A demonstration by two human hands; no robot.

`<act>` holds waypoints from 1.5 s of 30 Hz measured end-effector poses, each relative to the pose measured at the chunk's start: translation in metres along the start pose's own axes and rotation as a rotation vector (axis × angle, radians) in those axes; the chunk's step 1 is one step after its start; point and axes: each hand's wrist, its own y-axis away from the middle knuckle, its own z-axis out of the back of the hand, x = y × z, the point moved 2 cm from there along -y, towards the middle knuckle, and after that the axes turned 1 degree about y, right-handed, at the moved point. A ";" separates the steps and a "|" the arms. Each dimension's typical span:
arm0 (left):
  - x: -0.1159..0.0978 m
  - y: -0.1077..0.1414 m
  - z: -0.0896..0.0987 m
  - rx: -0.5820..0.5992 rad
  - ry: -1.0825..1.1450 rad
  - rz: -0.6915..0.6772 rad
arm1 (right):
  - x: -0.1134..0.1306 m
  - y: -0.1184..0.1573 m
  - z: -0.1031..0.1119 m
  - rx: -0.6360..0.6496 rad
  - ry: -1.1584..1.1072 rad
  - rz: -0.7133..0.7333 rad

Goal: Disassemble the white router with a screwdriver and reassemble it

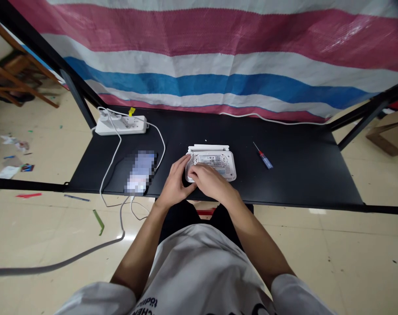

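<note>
A white router [230, 165] lies label side up on the black table, its folded antennas [209, 148] along the far edge. Rows of vent holes surround the printed label on its underside. My left hand [176, 180] grips the router's left end, fingers along the side and thumb by the near edge. Over the left part of the router, my right hand [209, 178] is closed with its fingertips curled down in a pinch. Whatever those fingertips hold, if anything, is hidden or too small to make out. A small screwdriver [264, 158] with a blue and red handle lies to the right.
On the left, a phone [141, 172] with a blurred screen lies beside a white power strip [133, 125] with plugs and cables. A white cable [264, 118] runs along the back below a striped plastic sheet [199, 48]. Black frame bars [77, 94] flank the table [304, 175].
</note>
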 end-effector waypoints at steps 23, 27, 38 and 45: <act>-0.002 0.003 -0.001 -0.012 -0.052 0.049 | -0.188 0.119 0.104 -0.720 0.093 -0.551; 0.000 0.002 -0.002 0.014 -0.042 0.027 | -0.135 0.095 0.098 -0.768 -0.171 -0.352; 0.002 0.002 -0.003 0.030 -0.024 0.023 | -0.037 -0.002 0.050 -0.537 -0.526 0.112; 0.001 0.002 -0.002 0.045 -0.022 0.029 | -0.034 -0.027 0.041 -0.478 -0.270 0.185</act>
